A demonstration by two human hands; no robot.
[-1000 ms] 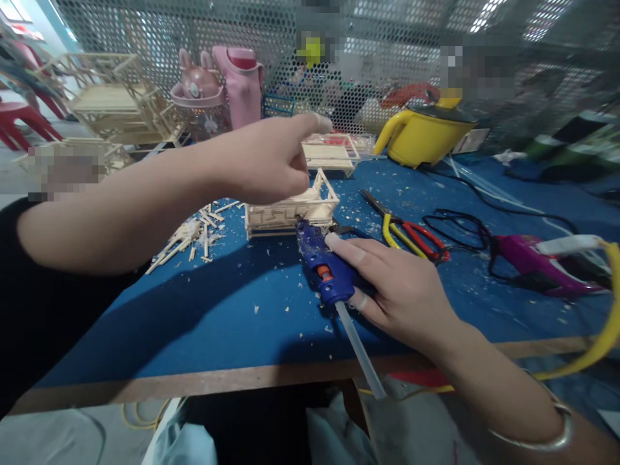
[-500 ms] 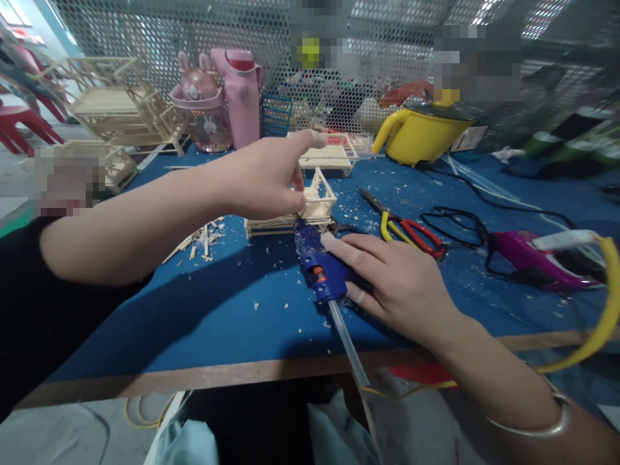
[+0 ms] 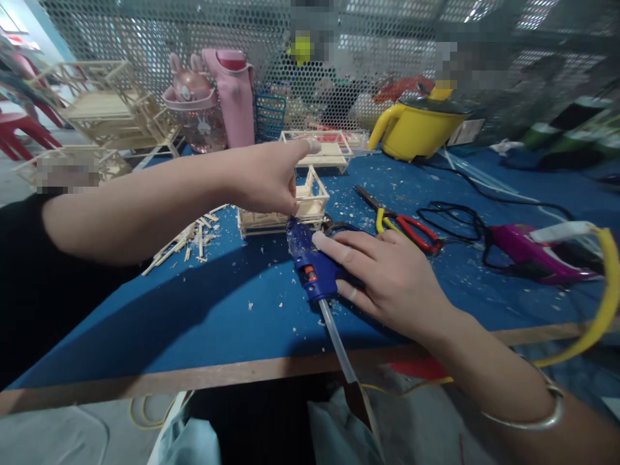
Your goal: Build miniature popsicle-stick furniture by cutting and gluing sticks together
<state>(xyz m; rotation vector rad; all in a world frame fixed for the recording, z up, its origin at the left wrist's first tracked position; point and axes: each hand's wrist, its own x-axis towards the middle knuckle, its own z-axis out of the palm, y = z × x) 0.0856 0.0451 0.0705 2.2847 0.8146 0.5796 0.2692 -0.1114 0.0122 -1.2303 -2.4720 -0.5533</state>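
The left hand (image 3: 266, 175) hides part of the wooden frame (image 3: 312, 208), leaving its grip unclear.

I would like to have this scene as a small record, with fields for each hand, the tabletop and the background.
Left hand: over small wooden frame; contact unclear
Right hand: holding blue glue gun, nozzle by the frame
Glue stick: jutting from gun's rear
Tabletop: blue, with loose sticks
Background: yellow pot, pink bottle

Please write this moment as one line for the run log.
left hand: at small stick frame | right hand: holds blue glue gun, pointing toward frame | nearby: loose sticks, yellow pot
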